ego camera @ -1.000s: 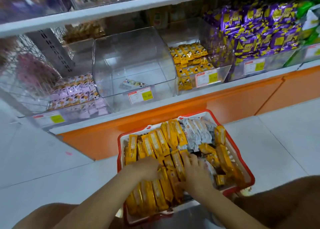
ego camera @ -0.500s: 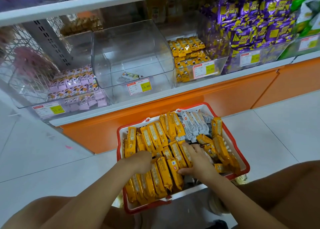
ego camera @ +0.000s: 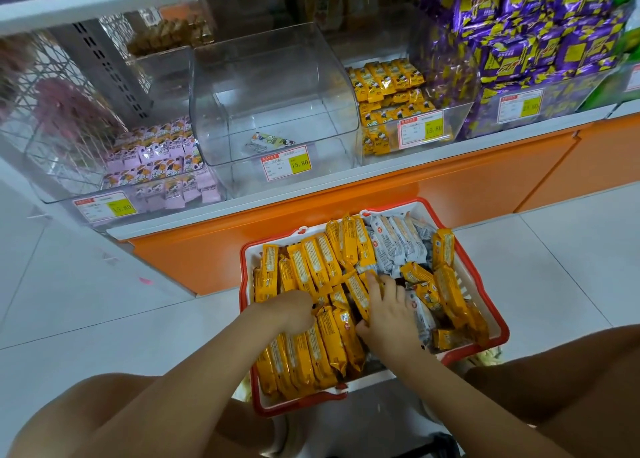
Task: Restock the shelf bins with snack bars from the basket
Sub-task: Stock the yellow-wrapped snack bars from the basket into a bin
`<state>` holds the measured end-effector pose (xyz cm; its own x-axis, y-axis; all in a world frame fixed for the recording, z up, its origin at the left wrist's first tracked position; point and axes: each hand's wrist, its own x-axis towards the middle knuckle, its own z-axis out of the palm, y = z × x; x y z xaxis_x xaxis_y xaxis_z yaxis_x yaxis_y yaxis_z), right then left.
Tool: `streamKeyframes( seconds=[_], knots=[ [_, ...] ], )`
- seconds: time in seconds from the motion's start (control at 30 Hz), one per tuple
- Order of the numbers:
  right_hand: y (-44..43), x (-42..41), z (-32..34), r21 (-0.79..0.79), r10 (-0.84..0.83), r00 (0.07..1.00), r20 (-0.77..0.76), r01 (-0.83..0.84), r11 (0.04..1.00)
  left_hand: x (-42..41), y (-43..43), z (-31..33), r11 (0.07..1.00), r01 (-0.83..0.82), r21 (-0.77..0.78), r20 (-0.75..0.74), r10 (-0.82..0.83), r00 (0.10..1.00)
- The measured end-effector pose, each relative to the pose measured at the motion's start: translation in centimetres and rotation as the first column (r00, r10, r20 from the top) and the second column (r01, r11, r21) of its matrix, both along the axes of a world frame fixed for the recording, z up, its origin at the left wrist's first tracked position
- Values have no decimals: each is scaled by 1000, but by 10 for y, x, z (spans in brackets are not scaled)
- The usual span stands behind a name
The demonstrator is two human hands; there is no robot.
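Note:
A red-rimmed white basket (ego camera: 498, 322) sits on the floor in front of the shelf, packed with yellow snack bars (ego camera: 315, 263) and some grey-white bars (ego camera: 394, 239). My left hand (ego camera: 287, 310) is pressed down among the yellow bars at the basket's left, fingers curled around them. My right hand (ego camera: 388, 312) lies on the bars in the middle, fingers closing on a yellow bar (ego camera: 358, 293). A clear shelf bin (ego camera: 273, 104) straight ahead holds just one small packet (ego camera: 268, 141). The bin (ego camera: 391, 90) to its right holds yellow packets.
Another bin (ego camera: 162, 167) at the left holds lilac packets; purple-and-yellow packs (ego camera: 533, 35) fill the right bin. An orange plinth (ego camera: 381, 198) runs under the shelf. White floor tiles (ego camera: 86, 284) surround the basket. My knees (ego camera: 104, 416) frame the bottom of the view.
Both hands shifted slightly toward the basket's far side among the yellow bars; the right hand's fingers moved further up onto the bars. My head has moved, so the shelf sits differently in view.

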<state>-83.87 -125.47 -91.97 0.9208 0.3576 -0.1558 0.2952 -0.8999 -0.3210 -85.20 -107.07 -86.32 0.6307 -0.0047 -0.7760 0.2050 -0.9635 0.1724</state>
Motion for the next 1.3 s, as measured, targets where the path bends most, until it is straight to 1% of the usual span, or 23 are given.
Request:
streamKeyframes(
  seconds=[0.07, 0.13, 0.17, 0.23, 0.3, 0.33, 0.37, 0.4, 0.43, 0.47, 0.5, 0.53, 0.57, 0.67, 0.73, 0.8, 0.9, 1.0, 1.03, 1.1, 1.2, 1.23, 1.3],
  knots=[
    [2, 2, 2, 4, -22, 1000, 5, 22, 1000, 2, 0, 2, 1000, 8, -13, -3, -8, 1000],
    [-1, 7, 7, 16, -30, 998, -64, 31, 999, 6, 2, 4, 999, -3, -42, 9, 3, 1000],
    [-5, 11, 11, 50, -42, 993, -112, 48, 998, 8, 2, 7, 998, -8, -63, 29, 10, 1000],
    [-13, 17, 29, 183, -84, 966, -243, 131, 974, 15, 2, 16, 993, -56, -106, 83, 65, 994],
    [-22, 24, 50, 343, -107, 914, -390, 253, 905, 20, 0, 35, 978, -127, -163, 172, 155, 973],
    [-28, 29, 60, 396, -103, 859, -502, 335, 855, 23, -1, 45, 966, -156, -205, 201, 198, 959],
    [-34, 33, 70, 441, -73, 766, -639, 442, 782, 25, -2, 54, 953, -165, -254, 230, 225, 947],
    [-39, 36, 80, 466, 5, 636, -771, 559, 686, 28, -3, 62, 931, -176, -318, 231, 257, 939],
    [-43, 38, 88, 472, 119, 500, -858, 674, 567, 30, -5, 68, 890, -196, -412, 221, 306, 926],
    [-47, 40, 95, 451, 219, 394, -892, 763, 463, 31, -8, 72, 816, -231, -530, 186, 378, 907],
    [-48, 41, 99, 422, 279, 331, -902, 813, 401, 31, -12, 78, 729, -269, -629, 141, 448, 883],
    [-48, 42, 103, 407, 304, 303, -903, 831, 379, 33, -15, 78, 665, -288, -688, 116, 494, 862],
    [-47, 42, 106, 404, 319, 295, -901, 839, 365, 34, -18, 80, 636, -288, -716, 116, 515, 849],
    [-40, 43, 113, 393, 326, 294, -899, 870, 298, 38, -22, 83, 606, -245, -757, 177, 551, 815],
    [-38, 46, 116, 381, 315, 295, -902, 887, 260, 40, -20, 86, 565, -251, -786, 171, 589, 790],
    [-36, 49, 118, 352, 329, 269, -905, 909, 225, 40, -19, 90, 545, -242, -803, 179, 607, 774],
    [-30, 55, 127, 335, 367, 245, -897, 919, 207, 43, -17, 98, 535, -223, -815, 199, 620, 759],
    [-21, 62, 138, 345, 378, 256, -889, 920, 188, 48, -18, 102, 580, -214, -786, 255, 619, 743],
    [-19, 66, 141, 353, 371, 268, -889, 918, 180, 49, -20, 104, 580, -204, -789, 278, 632, 724],
    [-14, 73, 148, 393, 369, 308, -877, 902, 179, 53, -22, 109, 550, -186, -814, 299, 671, 678],
    [-9, 86, 160, 447, 369, 364, -855, 879, 168, 62, -23, 118, 489, -186, -852, 284, 730, 621],
    [-7, 91, 164, 471, 364, 388, -846, 865, 173, 65, -22, 120, 459, -189, -868, 270, 756, 596],
    [-4, 98, 172, 537, 350, 449, -822, 815, 217, 70, -21, 125, 397, -192, -898, 246, 812, 530]
  ],
)
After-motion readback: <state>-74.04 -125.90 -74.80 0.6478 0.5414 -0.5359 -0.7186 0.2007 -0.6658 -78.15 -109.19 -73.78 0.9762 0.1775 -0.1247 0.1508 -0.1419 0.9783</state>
